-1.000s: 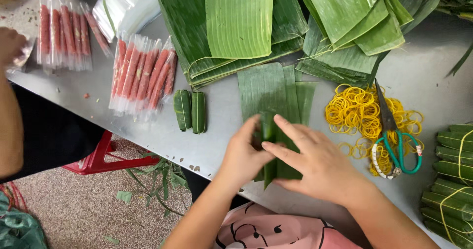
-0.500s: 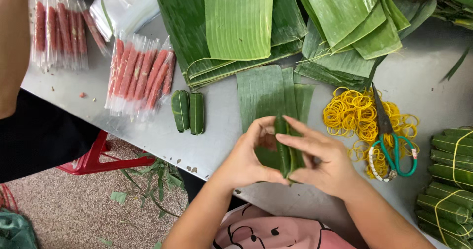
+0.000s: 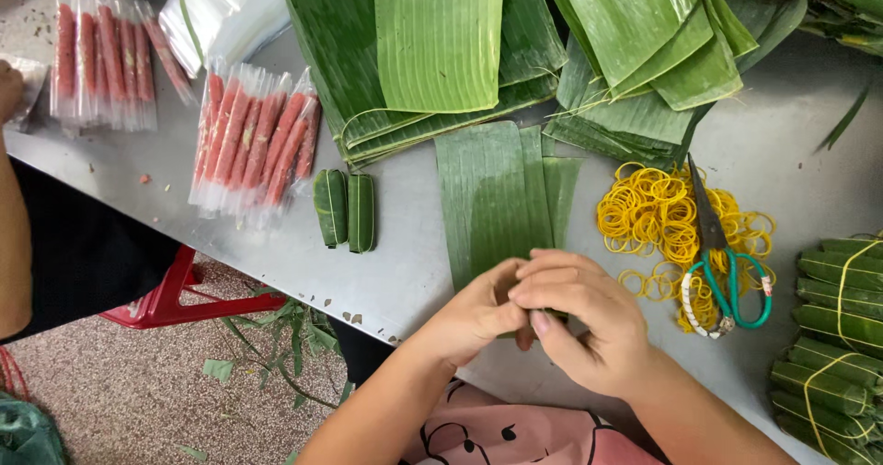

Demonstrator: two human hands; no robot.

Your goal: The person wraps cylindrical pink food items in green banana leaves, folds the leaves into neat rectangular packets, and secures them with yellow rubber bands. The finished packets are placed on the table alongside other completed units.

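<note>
Both hands meet at the near edge of the metal table (image 3: 138,166), the left hand (image 3: 474,318) and the right hand (image 3: 579,322) curled tight around a small leaf-wrapped roll (image 3: 524,334), fingers closed over it so that only a dark sliver shows between them. The roll sits at the near end of a flat stack of banana leaf strips (image 3: 492,203), which run away from the hands toward the big leaf pile (image 3: 441,42) at the far side.

Just left of the strips lie two finished green rolls (image 3: 345,209), side by side and touching. Beyond them, sausages in clear plastic sleeves (image 3: 253,143) fan out, with a second batch (image 3: 101,56) further left. To the right, a heap of yellow rubber bands (image 3: 653,212) spreads under green-handled scissors (image 3: 722,263). Bundles of tied rolls (image 3: 837,336) are cut off by the right edge.

Another person's arm (image 3: 11,235) enters at the left, mostly out of frame. A red stool (image 3: 166,304) shows beneath the table. What the roll contains cannot be made out; the hands cover it
</note>
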